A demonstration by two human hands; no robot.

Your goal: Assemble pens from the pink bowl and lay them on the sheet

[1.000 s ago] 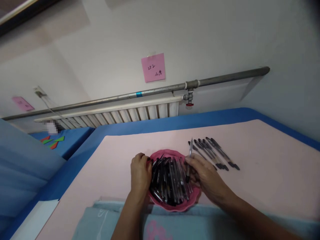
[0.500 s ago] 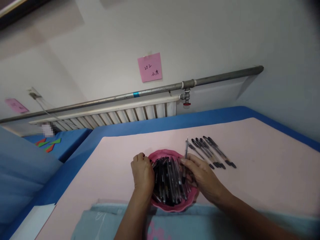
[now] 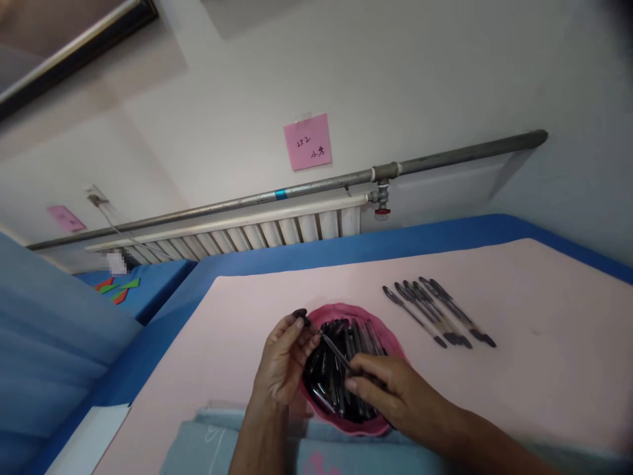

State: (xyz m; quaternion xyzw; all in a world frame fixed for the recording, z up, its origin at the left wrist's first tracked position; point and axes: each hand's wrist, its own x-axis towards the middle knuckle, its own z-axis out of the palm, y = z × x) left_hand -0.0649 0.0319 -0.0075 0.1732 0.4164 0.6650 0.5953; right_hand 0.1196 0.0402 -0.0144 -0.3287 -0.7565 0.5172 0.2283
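My left hand [image 3: 281,356] is raised at the left rim of a pink scalloped basket [image 3: 395,344], pinching a small black pen cap [image 3: 300,314]. Over the basket, my right hand [image 3: 390,389] grips a clear pen [image 3: 337,351] with its bare tip pointing up and left toward the left fingers. Whether the tip touches the cap I cannot tell. Many black and clear pen parts [image 3: 329,382] fill the basket, partly hidden under the right hand. To the right, several capped pens [image 3: 435,310] lie side by side at a slant on the pink sheet.
A pink sheet [image 3: 534,297] covers the blue table [image 3: 306,258]. Light blue cloth [image 3: 208,442] lies along the near edge. Red and green flat pieces [image 3: 119,288] sit on a blue surface at far left. A radiator [image 3: 271,234] and pipe run along the wall behind.
My right hand has lowered the pen from upright to slanting, its tip now near my left hand. My left hand has turned, showing the cap. The view has shifted slightly.
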